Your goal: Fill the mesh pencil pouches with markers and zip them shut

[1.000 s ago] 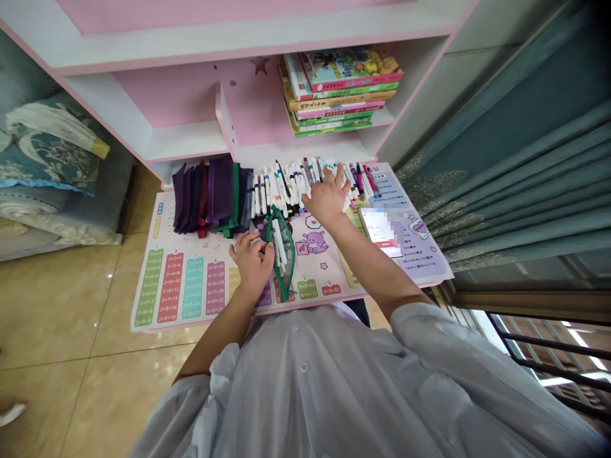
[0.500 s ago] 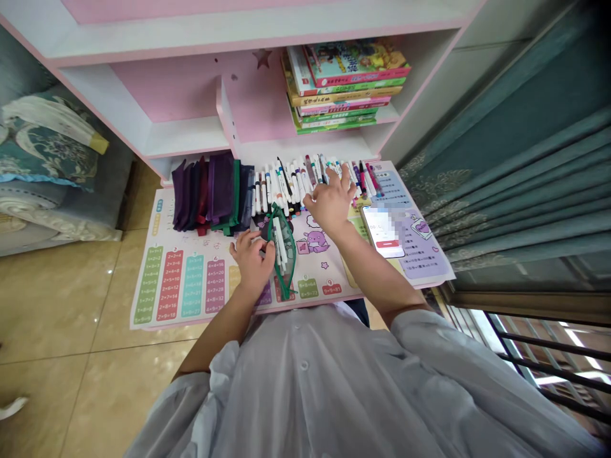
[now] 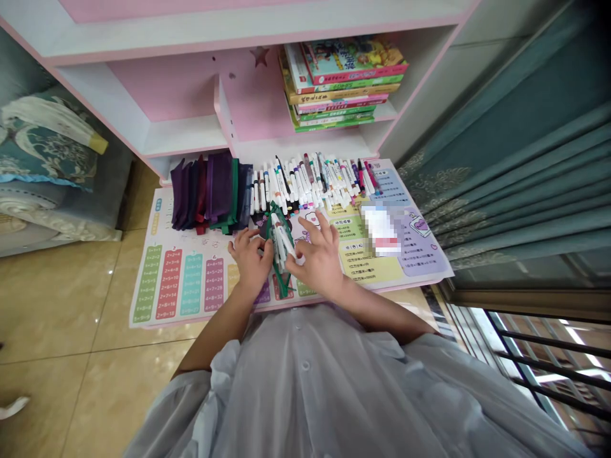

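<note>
A green zip pencil pouch [image 3: 272, 227] lies open near the desk's front edge, with several white markers [image 3: 278, 232] inside it. My left hand [image 3: 251, 259] pinches the pouch's left edge between thumb and fingers. On the other side, my right hand [image 3: 319, 259] is over the pouch's right edge, thumb and index finger closed on a white marker [image 3: 287, 243] that slants into the opening. The other fingers of that hand are spread. Part of the pouch's right side is hidden by the right hand.
Behind the pouch lies a row of loose markers [image 3: 305, 181]. Folded pouches [image 3: 219, 191] in purple, red, green and navy are stacked at the left. A phone [image 3: 382, 229], partly blurred, rests at the right. Books [image 3: 344, 83] sit on the shelf above the printed desk mat [image 3: 372, 270].
My right hand has come back from the row of markers to the pouch, bringing a white marker to its opening. My left hand has stayed at the pouch's left edge.
</note>
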{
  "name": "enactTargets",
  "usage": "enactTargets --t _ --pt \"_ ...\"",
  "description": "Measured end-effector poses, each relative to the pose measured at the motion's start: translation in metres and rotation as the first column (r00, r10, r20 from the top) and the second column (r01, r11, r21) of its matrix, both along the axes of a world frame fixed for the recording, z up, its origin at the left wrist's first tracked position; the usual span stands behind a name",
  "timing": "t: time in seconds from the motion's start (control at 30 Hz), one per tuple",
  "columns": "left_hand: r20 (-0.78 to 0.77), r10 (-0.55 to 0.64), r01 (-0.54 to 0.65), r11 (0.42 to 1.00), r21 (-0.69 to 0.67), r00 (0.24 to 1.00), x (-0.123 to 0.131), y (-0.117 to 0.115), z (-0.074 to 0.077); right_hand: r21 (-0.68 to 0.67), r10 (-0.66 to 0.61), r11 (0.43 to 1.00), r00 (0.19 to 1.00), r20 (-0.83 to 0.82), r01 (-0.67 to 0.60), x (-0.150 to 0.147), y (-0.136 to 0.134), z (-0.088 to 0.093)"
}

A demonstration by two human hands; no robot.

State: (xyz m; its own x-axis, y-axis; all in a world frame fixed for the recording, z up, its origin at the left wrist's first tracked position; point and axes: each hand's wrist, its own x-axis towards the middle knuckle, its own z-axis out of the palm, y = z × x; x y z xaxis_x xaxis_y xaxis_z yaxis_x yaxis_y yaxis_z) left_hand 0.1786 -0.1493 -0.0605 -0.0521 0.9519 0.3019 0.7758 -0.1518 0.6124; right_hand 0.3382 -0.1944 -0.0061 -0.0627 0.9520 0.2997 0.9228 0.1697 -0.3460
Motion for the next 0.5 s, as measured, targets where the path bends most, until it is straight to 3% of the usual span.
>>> enactTargets --t 0.3,0.5 --pt "0.0 0.011 -0.011 1.0 0.005 1.0 0.0 0.002 0.0 -0.163 0.054 0.986 0.995 0.087 -0.039 -0.015 0.009 -0.016" --pt "-0.009 0.008 -0.008 1.0 0.003 1.0 0.0 0.002 0.0 -0.256 0.108 0.964 0.982 0.157 -0.065 -0.019 0.015 -0.014"
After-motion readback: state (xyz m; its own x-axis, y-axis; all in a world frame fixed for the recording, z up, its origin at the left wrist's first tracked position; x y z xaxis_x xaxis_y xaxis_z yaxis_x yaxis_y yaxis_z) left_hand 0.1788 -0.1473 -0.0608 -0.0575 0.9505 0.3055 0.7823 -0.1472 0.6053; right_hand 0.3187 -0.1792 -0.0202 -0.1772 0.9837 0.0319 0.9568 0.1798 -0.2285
